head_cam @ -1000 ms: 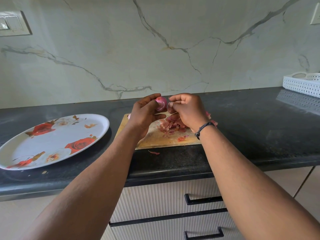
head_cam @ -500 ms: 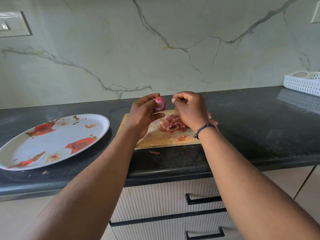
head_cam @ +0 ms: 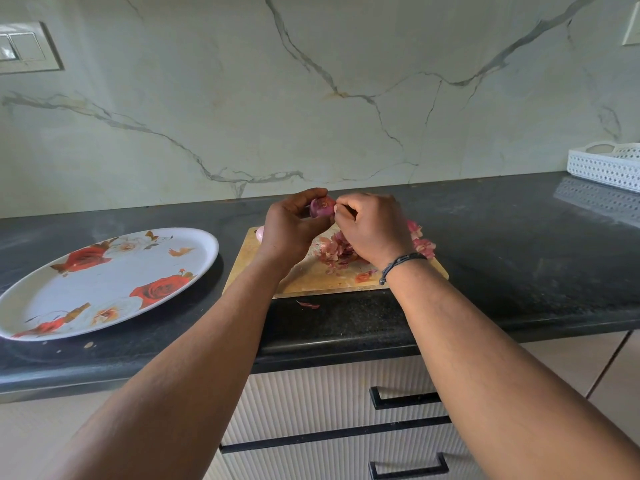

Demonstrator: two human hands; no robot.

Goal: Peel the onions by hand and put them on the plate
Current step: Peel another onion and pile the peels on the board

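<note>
1. A second ago my right hand sat a little lower, by the peel pile. Now it is up beside the onion, with its fingertips curled in and touching the onion's right side. I think it pinches a bit of skin, but that bit is too small for me to see.
2. My left hand has hardly moved. It grips the onion the same way as before, finger on top and thumb below.
3. The onion is up in the air above the back edge of the cutting board, between my two hands.
4. The plate lies on the dark surface to the left of the board, just as it did. It has red roses on it and no onions.
5. A pile of peels lies on the board, partly hidden under my right hand. One loose peel lies on the surface just in front of the board.
6. Something pale pink peeks out behind my left wrist at the board's far left corner. I cannot tell what it is.
7. A white basket stands far off to the right.
8. The onion is small, round and shiny purple, with a rough spot facing me.
</note>
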